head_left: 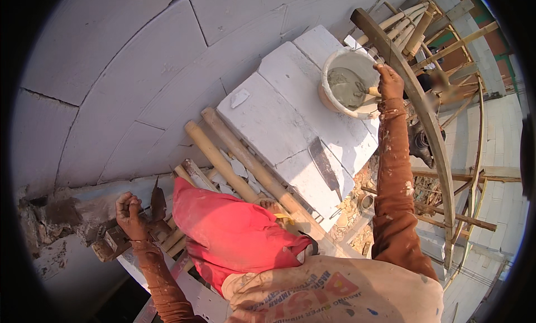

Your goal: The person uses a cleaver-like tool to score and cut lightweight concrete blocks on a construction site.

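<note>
The right arm extends forward, nearly straight, with the right hand closed in a grip, while the left forearm angles forward and outward, the left hand showing curled fingers, full closure not determinable.

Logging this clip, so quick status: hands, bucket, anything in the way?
Right hand gripping wooden handle at bucket. Left hand curled, grip unclear. Bucket on pale blocks, grey mix inside. Wooden beam just right of right hand, gap unclear.
</note>
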The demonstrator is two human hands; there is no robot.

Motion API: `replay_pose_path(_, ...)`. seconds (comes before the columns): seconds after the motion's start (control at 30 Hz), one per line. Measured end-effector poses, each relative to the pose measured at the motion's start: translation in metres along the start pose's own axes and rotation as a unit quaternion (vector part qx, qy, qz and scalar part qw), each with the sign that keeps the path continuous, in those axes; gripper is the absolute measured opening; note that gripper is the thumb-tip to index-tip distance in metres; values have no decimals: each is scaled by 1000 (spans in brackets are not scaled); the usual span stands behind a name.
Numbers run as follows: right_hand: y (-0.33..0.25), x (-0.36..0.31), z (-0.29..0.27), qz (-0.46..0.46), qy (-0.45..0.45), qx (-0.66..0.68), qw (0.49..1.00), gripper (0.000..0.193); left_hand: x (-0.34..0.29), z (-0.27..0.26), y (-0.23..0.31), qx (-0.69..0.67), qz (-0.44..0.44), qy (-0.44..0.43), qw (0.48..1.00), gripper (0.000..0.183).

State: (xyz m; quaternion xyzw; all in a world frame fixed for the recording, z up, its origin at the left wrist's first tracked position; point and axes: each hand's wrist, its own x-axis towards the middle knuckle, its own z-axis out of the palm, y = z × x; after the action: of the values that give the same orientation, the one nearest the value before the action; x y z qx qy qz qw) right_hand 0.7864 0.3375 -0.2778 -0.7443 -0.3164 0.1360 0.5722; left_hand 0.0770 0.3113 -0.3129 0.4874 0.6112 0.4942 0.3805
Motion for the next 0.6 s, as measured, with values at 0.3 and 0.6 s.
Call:
replay_pose_path(0.3,33,-171,-12,-184,27,-221,957,32,86,183,-99,42,-174,-323,929,34)
replay_pose_path(0.6,187,-327,-54,92,-125,-371,915,50,107,308,-92,296,9,-373,880,60)
